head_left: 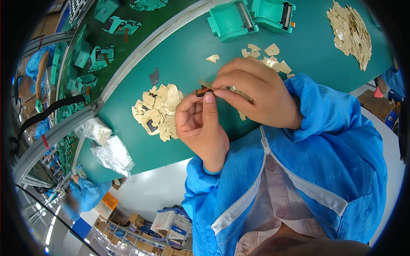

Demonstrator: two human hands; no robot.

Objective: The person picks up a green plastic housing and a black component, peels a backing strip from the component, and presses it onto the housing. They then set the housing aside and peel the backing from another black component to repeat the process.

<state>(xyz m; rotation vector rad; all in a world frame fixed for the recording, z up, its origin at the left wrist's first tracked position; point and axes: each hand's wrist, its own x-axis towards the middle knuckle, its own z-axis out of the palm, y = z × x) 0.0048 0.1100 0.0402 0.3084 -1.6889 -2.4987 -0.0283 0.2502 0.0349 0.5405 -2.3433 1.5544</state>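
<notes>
Pinching small orange-brown part (204, 90), left hand (200, 123) and right hand (256, 96) together.

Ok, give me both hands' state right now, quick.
Left hand: closed, thumb and fingers pinching a small orange-and-black part.
Right hand: closed, fingertips gripping the same part and a pale strip on it.
</notes>
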